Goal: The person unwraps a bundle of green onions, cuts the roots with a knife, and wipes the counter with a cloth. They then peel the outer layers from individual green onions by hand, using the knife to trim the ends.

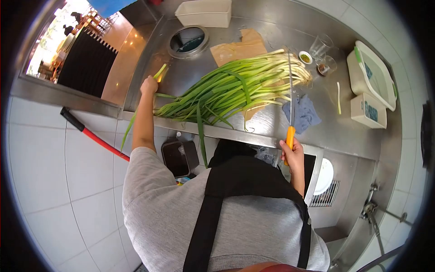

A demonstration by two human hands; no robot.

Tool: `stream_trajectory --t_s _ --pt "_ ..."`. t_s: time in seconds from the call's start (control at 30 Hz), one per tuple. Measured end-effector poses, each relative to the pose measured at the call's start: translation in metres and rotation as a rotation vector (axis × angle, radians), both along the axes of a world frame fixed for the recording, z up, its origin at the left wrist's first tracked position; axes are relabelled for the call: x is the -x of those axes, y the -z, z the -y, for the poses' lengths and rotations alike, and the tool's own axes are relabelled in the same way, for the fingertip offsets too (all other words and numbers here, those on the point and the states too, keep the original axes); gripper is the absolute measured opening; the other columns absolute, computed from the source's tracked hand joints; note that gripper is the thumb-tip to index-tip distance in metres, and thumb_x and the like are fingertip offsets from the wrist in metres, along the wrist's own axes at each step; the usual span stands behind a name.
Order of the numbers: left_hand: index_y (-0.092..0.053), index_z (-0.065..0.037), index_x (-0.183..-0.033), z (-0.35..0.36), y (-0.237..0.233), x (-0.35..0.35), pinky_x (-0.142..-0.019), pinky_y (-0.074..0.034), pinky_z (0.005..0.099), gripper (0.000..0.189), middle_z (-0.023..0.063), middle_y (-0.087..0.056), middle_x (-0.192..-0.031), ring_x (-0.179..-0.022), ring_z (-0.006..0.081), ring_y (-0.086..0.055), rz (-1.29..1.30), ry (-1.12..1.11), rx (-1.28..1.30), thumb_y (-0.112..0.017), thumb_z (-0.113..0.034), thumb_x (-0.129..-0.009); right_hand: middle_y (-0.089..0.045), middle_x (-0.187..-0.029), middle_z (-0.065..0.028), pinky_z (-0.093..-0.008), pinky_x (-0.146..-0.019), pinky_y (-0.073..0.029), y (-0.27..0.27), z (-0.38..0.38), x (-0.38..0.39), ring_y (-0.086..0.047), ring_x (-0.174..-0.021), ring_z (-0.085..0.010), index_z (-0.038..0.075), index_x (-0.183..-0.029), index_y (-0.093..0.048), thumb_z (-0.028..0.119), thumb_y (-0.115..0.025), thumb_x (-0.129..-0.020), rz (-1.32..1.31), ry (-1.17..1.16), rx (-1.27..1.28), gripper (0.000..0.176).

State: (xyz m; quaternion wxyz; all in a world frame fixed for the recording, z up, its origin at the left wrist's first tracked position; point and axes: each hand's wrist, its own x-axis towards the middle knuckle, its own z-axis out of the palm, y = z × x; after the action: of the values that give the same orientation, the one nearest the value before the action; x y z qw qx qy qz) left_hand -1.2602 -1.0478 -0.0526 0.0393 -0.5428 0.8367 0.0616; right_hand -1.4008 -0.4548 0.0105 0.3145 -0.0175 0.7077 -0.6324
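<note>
A big bundle of green onions (231, 90) lies across the steel counter (344, 131), white ends to the right. My left hand (148, 85) is at the bundle's leafy left end, closed on a green stalk (159, 71) that sticks up from my fist. My right hand (292, 152) is at the counter's near edge and grips the orange handle of a long knife (290, 90). The thin blade points away from me and lies across the white ends of the onions.
Brown paper (235, 47) lies under the onions and a blue cloth (303, 113) sits beside the blade. A round counter hole (188, 41), a white tub (204, 12), two glasses (321, 45), a small sauce dish (306, 57) and white containers (371, 75) line the far side. A red-handled tool (97, 138) leans at the left.
</note>
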Motion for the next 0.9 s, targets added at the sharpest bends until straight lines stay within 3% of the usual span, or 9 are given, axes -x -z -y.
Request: stream_trajectory --t_s 0.07,0.17,0.23,0.37,0.5,0.57,0.67,0.77,0.9 --pt "-0.051 -0.005 -0.115 0.006 0.012 -0.008 -0.086 -0.047 0.0439 0.045 0.0198 -0.056 -0.116 -0.107 0.0358 -0.055 -0.002 0.001 -0.003 -0.058 -0.037 -0.083 -0.047 -0.055 0.0031 -0.0195 -0.038 -0.033 0.004 -0.002 -0.001 -0.043 -0.041 -0.0051 0.006 -0.083 -0.053 0.015 -0.066 -0.083 0.002 -0.012 -0.013 0.016" --pt "-0.045 -0.007 -0.119 -0.017 -0.003 -0.001 -0.086 -0.046 0.0471 0.052 0.0149 -0.05 -0.117 -0.109 0.0361 -0.049 0.092 0.042 0.269 -0.064 -0.036 -0.08 -0.047 -0.055 0.0033 -0.0194 -0.039 -0.034 0.002 -0.006 -0.002 -0.044 -0.041 -0.005 0.005 -0.083 -0.053 0.016 -0.066 -0.082 -0.014 -0.012 -0.079 0.017" --pt "-0.048 -0.006 -0.117 -0.035 -0.025 0.026 -0.087 -0.044 0.0466 0.051 0.0165 -0.052 -0.114 -0.107 0.0359 -0.05 -0.065 0.088 0.374 -0.065 -0.035 -0.079 -0.047 -0.055 0.0035 -0.0193 -0.039 -0.034 0.003 -0.01 -0.003 -0.044 -0.041 -0.0048 0.005 -0.083 -0.054 0.017 -0.066 -0.083 -0.026 0.023 -0.083 0.018" --pt "-0.058 -0.005 -0.104 -0.121 -0.064 0.098 -0.085 -0.042 0.0437 0.036 0.0176 -0.056 -0.105 -0.101 0.0337 -0.05 -0.606 0.674 0.514 -0.066 -0.029 -0.078 -0.045 -0.054 0.0042 -0.0194 -0.038 -0.034 0.001 -0.016 -0.003 -0.042 -0.04 -0.0044 0.005 -0.081 -0.054 0.022 -0.067 -0.083 0.056 0.038 -0.098 0.021" --pt "-0.06 -0.008 -0.102 -0.253 -0.073 0.147 -0.087 -0.038 0.0418 0.031 0.0137 -0.056 -0.107 -0.1 0.0323 -0.05 -0.712 1.007 0.157 -0.066 -0.026 -0.078 -0.045 -0.054 0.0046 -0.0192 -0.039 -0.035 0.009 -0.024 -0.003 -0.042 -0.04 -0.0041 0.005 -0.076 -0.054 0.027 -0.068 -0.082 0.022 0.075 -0.081 0.026" --pt "-0.062 -0.011 -0.101 -0.299 -0.067 0.161 -0.089 -0.036 0.0419 0.03 0.0111 -0.056 -0.106 -0.102 0.03 -0.048 -0.596 1.084 0.09 -0.066 -0.028 -0.077 -0.046 -0.054 0.0045 -0.0193 -0.039 -0.035 0.007 -0.027 -0.003 -0.043 -0.041 -0.0043 0.006 -0.075 -0.054 0.03 -0.067 -0.082 0.01 0.083 -0.123 0.029" --pt "-0.063 -0.014 -0.102 -0.315 -0.034 0.178 -0.091 -0.032 0.0443 0.031 0.0094 -0.054 -0.107 -0.104 0.0272 -0.046 -0.625 1.213 0.364 -0.066 -0.03 -0.076 -0.046 -0.054 0.0038 -0.0202 -0.039 -0.036 0.004 -0.036 -0.006 -0.043 -0.04 -0.0048 0.005 -0.074 -0.054 0.036 -0.065 -0.083 -0.001 0.098 -0.202 0.034" --pt "-0.065 -0.014 -0.095 -0.279 -0.001 0.197 -0.093 -0.029 0.0487 0.026 0.0089 -0.053 -0.111 -0.108 0.0263 -0.044 -0.573 1.281 0.325 -0.069 -0.029 -0.073 -0.046 -0.053 0.0023 -0.0215 -0.038 -0.036 -0.013 -0.059 -0.01 -0.043 -0.039 -0.006 0.004 -0.074 -0.055 0.044 -0.061 -0.084 0.105 -0.025 -0.25 0.041" --pt "-0.066 -0.014 -0.089 -0.284 -0.03 0.202 -0.089 -0.033 0.0455 0.019 0.0069 -0.054 -0.105 -0.101 0.0275 -0.047 -0.707 1.3 0.505 -0.066 -0.028 -0.076 -0.047 -0.054 -0.0006 -0.0236 -0.037 -0.036 -0.027 -0.093 -0.024 -0.044 -0.038 -0.0086 0.001 -0.076 -0.055 0.05 -0.055 -0.086 0.112 -0.128 -0.407 0.051"
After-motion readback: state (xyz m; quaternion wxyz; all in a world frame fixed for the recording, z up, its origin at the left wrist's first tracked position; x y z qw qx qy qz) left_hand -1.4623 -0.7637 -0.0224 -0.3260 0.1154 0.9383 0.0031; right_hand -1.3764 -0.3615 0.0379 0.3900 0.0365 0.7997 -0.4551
